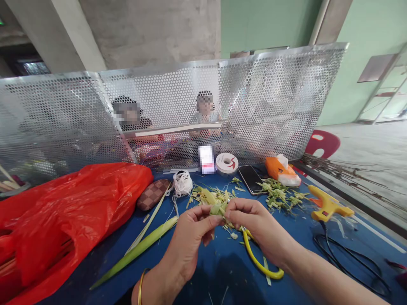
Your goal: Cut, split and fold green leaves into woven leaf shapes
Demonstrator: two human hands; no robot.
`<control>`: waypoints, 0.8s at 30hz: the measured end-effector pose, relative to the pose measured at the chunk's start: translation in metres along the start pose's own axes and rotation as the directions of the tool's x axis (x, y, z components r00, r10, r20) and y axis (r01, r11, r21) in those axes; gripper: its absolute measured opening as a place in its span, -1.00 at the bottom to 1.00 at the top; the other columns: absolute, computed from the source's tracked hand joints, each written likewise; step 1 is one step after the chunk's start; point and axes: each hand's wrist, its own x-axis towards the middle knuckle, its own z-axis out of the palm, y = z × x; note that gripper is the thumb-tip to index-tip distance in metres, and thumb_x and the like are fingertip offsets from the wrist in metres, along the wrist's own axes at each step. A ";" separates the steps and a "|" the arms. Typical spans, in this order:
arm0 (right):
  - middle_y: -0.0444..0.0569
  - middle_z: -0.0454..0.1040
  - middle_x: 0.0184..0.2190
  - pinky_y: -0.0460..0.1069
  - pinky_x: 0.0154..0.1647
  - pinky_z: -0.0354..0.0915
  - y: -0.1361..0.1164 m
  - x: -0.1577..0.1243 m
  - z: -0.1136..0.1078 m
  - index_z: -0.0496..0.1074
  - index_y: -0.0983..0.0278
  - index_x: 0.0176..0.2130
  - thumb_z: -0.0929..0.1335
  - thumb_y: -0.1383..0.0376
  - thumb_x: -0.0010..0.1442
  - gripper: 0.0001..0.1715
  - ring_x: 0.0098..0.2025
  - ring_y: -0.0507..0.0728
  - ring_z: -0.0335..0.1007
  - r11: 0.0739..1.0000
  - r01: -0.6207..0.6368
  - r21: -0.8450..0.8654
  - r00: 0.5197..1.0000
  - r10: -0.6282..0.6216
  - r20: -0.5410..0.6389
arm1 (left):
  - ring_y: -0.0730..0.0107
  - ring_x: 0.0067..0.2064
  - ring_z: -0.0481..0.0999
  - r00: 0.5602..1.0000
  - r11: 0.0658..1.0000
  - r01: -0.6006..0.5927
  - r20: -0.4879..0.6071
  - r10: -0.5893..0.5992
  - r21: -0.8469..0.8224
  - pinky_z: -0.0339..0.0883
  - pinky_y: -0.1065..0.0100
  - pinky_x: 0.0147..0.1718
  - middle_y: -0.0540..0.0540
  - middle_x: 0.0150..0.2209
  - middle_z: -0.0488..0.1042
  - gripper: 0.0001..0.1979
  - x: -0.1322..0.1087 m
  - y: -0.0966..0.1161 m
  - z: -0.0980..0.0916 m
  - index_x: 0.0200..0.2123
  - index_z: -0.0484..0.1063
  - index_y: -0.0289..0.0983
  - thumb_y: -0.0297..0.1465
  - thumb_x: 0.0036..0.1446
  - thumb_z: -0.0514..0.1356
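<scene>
Between my fingertips is a small pale-green folded piece of leaf. My left hand pinches it from the left side, and my right hand pinches its right edge. Under my right wrist lie yellow-handled scissors, their blades mostly hidden. A heap of pale leaf scraps sits just beyond my hands. Left of my left hand, a long green leaf husk lies slantwise on the blue table.
A red plastic bag covers the left side. Near the perforated metal screen are white string, a ribbon roll, a dark phone and tissues. A yellow glue gun with its cord lies right. Two people sit behind the screen.
</scene>
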 end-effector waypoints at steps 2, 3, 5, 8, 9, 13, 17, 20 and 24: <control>-0.19 0.19 -0.66 -0.05 -0.48 0.01 0.000 0.000 0.000 0.32 0.25 -0.66 0.35 0.24 -0.10 -0.80 -0.53 0.02 0.03 1.000 -0.009 0.007 1.000 0.009 -0.001 | 0.63 -0.61 0.15 1.000 1.000 0.003 -0.001 -0.003 -0.007 -0.05 0.47 -0.61 -0.02 -0.52 0.49 -0.83 0.000 0.000 0.001 -0.43 0.56 -0.30 -0.38 -0.16 0.38; -0.19 0.19 -0.66 -0.05 -0.48 0.01 0.000 0.001 0.000 0.32 0.25 -0.66 0.34 0.24 -0.11 -0.81 -0.54 0.02 0.03 1.000 -0.013 0.014 1.000 0.013 -0.001 | 0.63 -0.62 0.16 1.000 1.000 0.009 -0.003 -0.009 -0.013 -0.05 0.48 -0.61 -0.02 -0.52 0.49 -0.83 0.000 -0.001 0.001 -0.43 0.55 -0.30 -0.38 -0.17 0.38; -0.19 0.20 -0.67 -0.05 -0.47 0.01 0.002 0.002 -0.001 0.32 0.26 -0.66 0.33 0.26 -0.12 -0.82 -0.54 0.01 0.04 0.999 -0.019 0.031 1.000 0.019 -0.005 | 0.64 -0.62 0.17 1.000 0.999 0.028 -0.004 -0.028 -0.023 -0.04 0.49 -0.61 -0.01 -0.52 0.49 -0.83 0.000 -0.001 0.002 -0.44 0.54 -0.30 -0.39 -0.18 0.38; -0.19 0.22 -0.66 -0.05 -0.46 0.03 0.006 0.003 -0.001 0.32 0.26 -0.65 0.32 0.30 -0.10 -0.83 -0.54 0.00 0.06 0.998 -0.030 0.050 1.000 0.030 -0.003 | 0.65 -0.62 0.18 0.999 0.998 0.041 -0.008 -0.041 -0.037 -0.04 0.50 -0.61 -0.01 -0.52 0.50 -0.84 0.000 -0.001 0.003 -0.45 0.53 -0.30 -0.39 -0.17 0.38; -0.19 0.22 -0.66 -0.05 -0.45 0.04 0.007 0.003 -0.001 0.32 0.26 -0.64 0.32 0.31 -0.09 -0.84 -0.53 0.00 0.07 0.998 -0.026 0.051 1.000 0.026 0.000 | 0.65 -0.62 0.18 0.999 0.999 0.036 -0.008 -0.037 -0.035 -0.04 0.50 -0.62 -0.01 -0.52 0.50 -0.85 0.000 -0.002 0.003 -0.45 0.53 -0.30 -0.39 -0.17 0.38; -0.20 0.21 -0.64 -0.05 -0.47 0.03 0.008 0.003 -0.002 0.31 0.25 -0.62 0.31 0.31 -0.04 -0.83 -0.53 0.02 0.08 0.999 0.023 -0.032 1.000 -0.023 0.009 | 0.64 -0.63 0.18 1.000 1.000 0.009 0.007 -0.009 0.025 -0.04 0.49 -0.63 -0.02 -0.53 0.50 -0.84 -0.001 -0.001 0.003 -0.44 0.54 -0.31 -0.37 -0.15 0.38; -0.16 0.30 -0.61 -0.04 -0.47 0.09 0.007 0.001 -0.005 0.32 0.25 -0.61 0.33 0.27 0.03 -0.77 -0.51 0.05 0.18 0.941 0.131 -0.314 0.990 -0.141 -0.011 | 0.61 -0.62 0.18 1.000 0.992 -0.016 -0.007 0.017 0.124 -0.05 0.48 -0.65 0.01 -0.58 0.46 -0.79 -0.002 0.002 0.004 -0.39 0.57 -0.32 -0.37 -0.17 0.38; -0.17 0.35 -0.64 -0.05 -0.50 0.10 0.007 0.000 -0.007 0.35 0.23 -0.55 0.31 0.26 0.12 -0.77 -0.56 0.04 0.24 0.873 0.124 -0.472 0.987 -0.156 -0.029 | 0.59 -0.61 0.18 0.999 0.980 -0.036 -0.020 0.040 0.195 -0.02 0.47 -0.64 0.02 -0.59 0.44 -0.78 -0.003 0.004 0.005 -0.38 0.58 -0.32 -0.37 -0.18 0.38; -0.17 0.40 -0.65 -0.07 -0.50 0.12 0.005 -0.002 -0.009 0.34 0.22 -0.53 0.29 0.33 0.15 -0.78 -0.57 0.04 0.32 0.801 0.163 -0.576 0.983 -0.183 0.024 | 0.56 -0.59 0.18 0.994 0.956 -0.091 -0.028 0.103 0.278 0.04 0.46 -0.60 0.03 -0.58 0.44 -0.79 -0.004 0.003 0.007 -0.37 0.59 -0.30 -0.38 -0.17 0.36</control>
